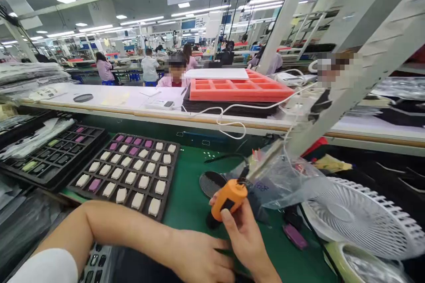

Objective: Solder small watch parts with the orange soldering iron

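Observation:
My right hand [247, 236] is closed around an orange corded hand tool [229, 196], perhaps an electric screwdriver, with its thumb along the near side. The tool tilts, its black end low and its cable at the top. Just left of it is my left hand [202, 254], palm down near the bottom edge. Its fingers are blurred and their tips partly hidden, so a hold on anything does not show. Beyond my left forearm lies a black compartment tray [165, 205] with small cream-coloured pieces [144, 181] and several purple ones [94, 185].
A second black tray [61, 177] with dark pieces lies at left. At right are a white fan grille [361, 216], a purple block [295, 235], a green-rimmed container [335, 254] and a plastic bag [285, 185]. Red trays [239, 93] sit on the shelf; people work beyond.

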The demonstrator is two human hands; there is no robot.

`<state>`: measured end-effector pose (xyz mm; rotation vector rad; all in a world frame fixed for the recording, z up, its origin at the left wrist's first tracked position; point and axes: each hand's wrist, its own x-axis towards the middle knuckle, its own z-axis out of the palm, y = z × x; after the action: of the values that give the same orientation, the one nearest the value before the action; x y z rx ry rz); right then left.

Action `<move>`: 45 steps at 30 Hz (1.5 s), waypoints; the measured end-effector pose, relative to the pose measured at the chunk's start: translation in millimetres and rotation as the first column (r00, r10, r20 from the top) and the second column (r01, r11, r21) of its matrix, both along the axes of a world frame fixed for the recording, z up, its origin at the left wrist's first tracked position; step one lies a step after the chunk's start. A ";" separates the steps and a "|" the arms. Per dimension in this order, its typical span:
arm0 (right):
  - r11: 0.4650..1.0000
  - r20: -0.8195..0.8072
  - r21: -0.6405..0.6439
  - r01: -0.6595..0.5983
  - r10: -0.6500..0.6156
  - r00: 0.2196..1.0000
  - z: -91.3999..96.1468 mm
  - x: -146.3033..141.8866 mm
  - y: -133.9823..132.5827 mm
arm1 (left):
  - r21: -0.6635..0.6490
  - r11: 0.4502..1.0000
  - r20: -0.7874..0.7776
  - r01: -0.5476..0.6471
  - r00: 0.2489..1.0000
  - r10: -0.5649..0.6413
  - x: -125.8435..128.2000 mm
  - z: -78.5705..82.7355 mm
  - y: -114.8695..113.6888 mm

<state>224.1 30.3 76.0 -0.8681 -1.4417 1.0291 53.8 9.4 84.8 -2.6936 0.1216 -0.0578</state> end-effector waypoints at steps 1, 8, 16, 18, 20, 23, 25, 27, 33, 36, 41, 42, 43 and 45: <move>0.999 -0.039 0.024 0.035 -0.034 0.999 -7.9 0.6 -0.2 | -0.076 0.997 0.078 -0.032 0.996 0.038 -7.1 -8.2 -5.0; 0.974 -0.189 0.041 0.222 -0.211 0.959 -31.1 15.9 -17.8 | -0.595 0.648 0.324 -0.476 0.596 0.735 -30.8 -71.9 2.8; 0.966 -0.287 -0.027 0.258 -0.255 0.924 -10.7 22.3 -34.5 | -0.708 0.391 0.200 -0.589 0.364 0.910 12.4 -72.4 50.1; 0.971 -0.316 -0.050 0.235 -0.239 0.918 -11.1 20.9 -32.4 | -0.697 0.373 0.171 -0.613 0.362 0.916 18.2 -74.2 50.7; 0.974 -0.345 -0.070 0.215 -0.226 0.911 -11.7 18.9 -30.9 | -0.688 0.368 0.164 -0.626 0.359 0.919 20.7 -78.0 45.1; 0.974 -0.373 -0.099 0.206 -0.228 0.899 -9.5 16.0 -33.3 | -0.678 0.388 0.192 -0.624 0.359 0.913 19.4 -81.8 24.4; 0.971 -0.383 -0.108 0.214 -0.240 0.892 -7.2 14.2 -35.7 | -0.669 0.420 0.236 -0.613 0.361 0.902 11.6 -79.8 4.9; 0.969 -0.395 -0.109 0.221 -0.246 0.885 -5.4 12.2 -35.7 | -0.649 0.455 0.294 -0.610 0.350 0.889 -5.5 -73.0 -16.3; 0.958 -0.464 -0.077 0.275 -0.278 0.841 0.1 0.3 -23.9 | -0.612 0.200 0.389 -0.765 -0.071 0.918 -91.9 -36.4 -58.4; 0.948 -0.427 -0.042 0.314 -0.301 0.853 -0.5 -8.5 -14.5 | -0.504 0.058 0.296 -0.862 -0.109 0.949 -123.0 -32.9 -50.4; 0.926 -0.349 -0.011 0.378 -0.358 0.866 -9.5 -22.3 1.9 | -0.475 0.001 0.164 -0.880 -0.088 0.983 -135.9 -42.1 -27.9; 0.923 -0.340 -0.011 0.386 -0.366 0.866 -11.3 -25.2 4.9 | -0.524 -0.029 0.130 -0.851 -0.114 0.985 -136.6 -43.9 -25.9; 0.921 -0.332 -0.013 0.390 -0.372 0.867 -13.2 -27.8 7.9 | -0.567 -0.069 0.099 -0.821 -0.151 0.984 -137.4 -45.8 -24.9; 0.920 -0.320 -0.023 0.392 -0.379 0.868 -17.3 -32.1 13.8 | -0.651 -0.123 0.068 -0.749 -0.219 0.973 -140.0 -49.7 -25.9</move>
<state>192.0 44.1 58.7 -0.8698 -0.9616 0.7867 -86.2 -16.5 35.1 -2.0711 -2.3925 -0.4638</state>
